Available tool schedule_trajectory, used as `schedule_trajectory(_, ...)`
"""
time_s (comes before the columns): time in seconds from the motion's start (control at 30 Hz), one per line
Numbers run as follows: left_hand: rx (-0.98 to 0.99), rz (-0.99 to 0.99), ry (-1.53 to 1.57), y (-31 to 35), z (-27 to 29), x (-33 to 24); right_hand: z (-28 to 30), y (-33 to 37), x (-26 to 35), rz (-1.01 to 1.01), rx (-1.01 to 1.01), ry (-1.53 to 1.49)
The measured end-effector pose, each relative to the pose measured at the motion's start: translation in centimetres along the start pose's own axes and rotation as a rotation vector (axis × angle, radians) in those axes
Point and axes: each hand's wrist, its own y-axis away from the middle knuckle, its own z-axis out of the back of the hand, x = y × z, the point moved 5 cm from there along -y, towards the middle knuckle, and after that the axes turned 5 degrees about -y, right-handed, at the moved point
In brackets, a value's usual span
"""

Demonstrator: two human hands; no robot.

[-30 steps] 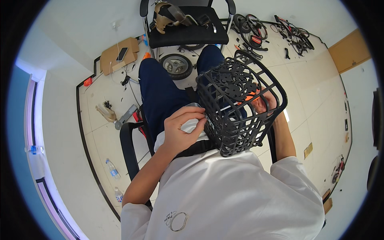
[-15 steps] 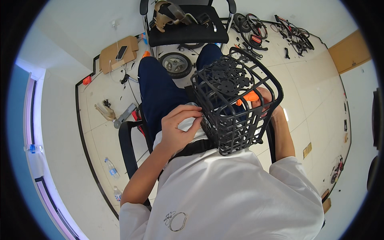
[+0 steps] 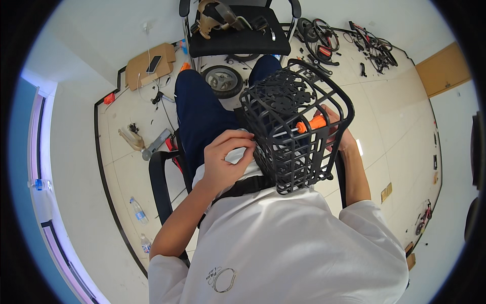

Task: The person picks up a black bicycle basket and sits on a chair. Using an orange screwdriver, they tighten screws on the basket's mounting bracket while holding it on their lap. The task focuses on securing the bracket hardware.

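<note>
Where the floor met the L wall, 2 clear plastic bottles w/ blue labels sat nr the black skirting. Farther up, a tan part w/ a grey piece just beside it; kind unclear. Beyond that, a flat cardboard sheet nr the far wall, phone on top, white cable running past.

Black armrest stood just L of the person's navy-clad L leg. Ahead, a small wheel w/ black tyre on the floor, nr a black chair w/ tan & dark parts on its seat.

L hand: thumb & forefinger brought tog. in a ring, tips at the basket's L side; couldn't tell if anything small was pinched betw. them. Black lattice basket tilted over the lap, mostly R side, big open rim facing R. Inside, seen thru bars: orange-handled screwdriver, thin shaft pointing L twd the L hand's side. R hand closed round the handle's R end, fingers partly hidden by bars.

Far R: loose bike parts, then a dark bike frame along the wall; wooden cabinet past it.
</note>
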Motion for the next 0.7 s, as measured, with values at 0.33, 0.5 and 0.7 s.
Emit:
schedule_trajectory(0.33, -0.109, 0.297, 0.244, 0.2, -0.1, 0.8, -1.9, 0.6, 1.2, -0.058, 0.134, -0.084)
schedule_trajectory(0.5, -0.128, 0.494, 0.395, 0.7, -0.3, 2.5, -1.8, 0.1, 0.9, -0.063, 0.158, -0.037)
schedule_trajectory(0.7, -0.053, 0.573, 0.541, 1.1, -0.7, 3.4, -1.7, -0.8, 1.4, -0.036, 0.126, -0.05)
